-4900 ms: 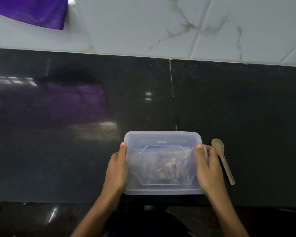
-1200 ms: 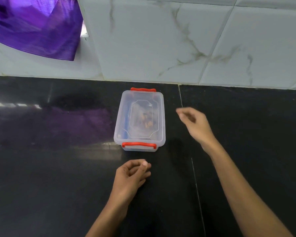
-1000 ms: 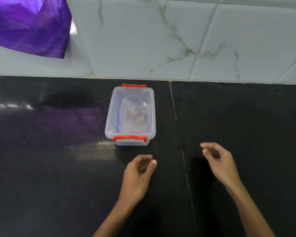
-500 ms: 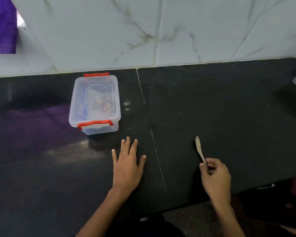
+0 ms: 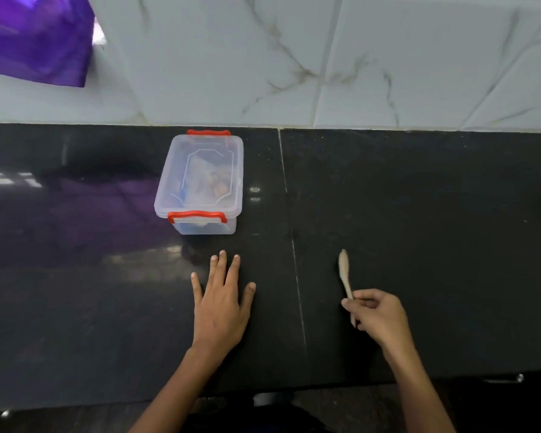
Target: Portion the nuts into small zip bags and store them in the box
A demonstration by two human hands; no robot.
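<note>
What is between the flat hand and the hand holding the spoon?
Only bare black counter, crossed by its thin pale seam, lies between the left hand and right hand gripping the spoon, in the head view.

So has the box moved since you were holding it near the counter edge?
Yes. The box now sits back near the tiled wall, left of the counter seam.

The tabletop (image 5: 419, 214) looks like dark polished stone, finely speckled and glossy enough at nine o'clock to mirror the purple sheet (image 5: 34, 39), which itself has a shiny, smooth look like plastic film or satin cloth. The box (image 5: 200, 182) at twelve o'clock is clear, slightly frosted smooth plastic with glossy red plastic clips, and the wall tiles (image 5: 325, 57) behind it look like smooth white marble-patterned ceramic with grey veins. The spoon (image 5: 344, 270) at three o'clock looks pale, matt and wood-like.
</note>
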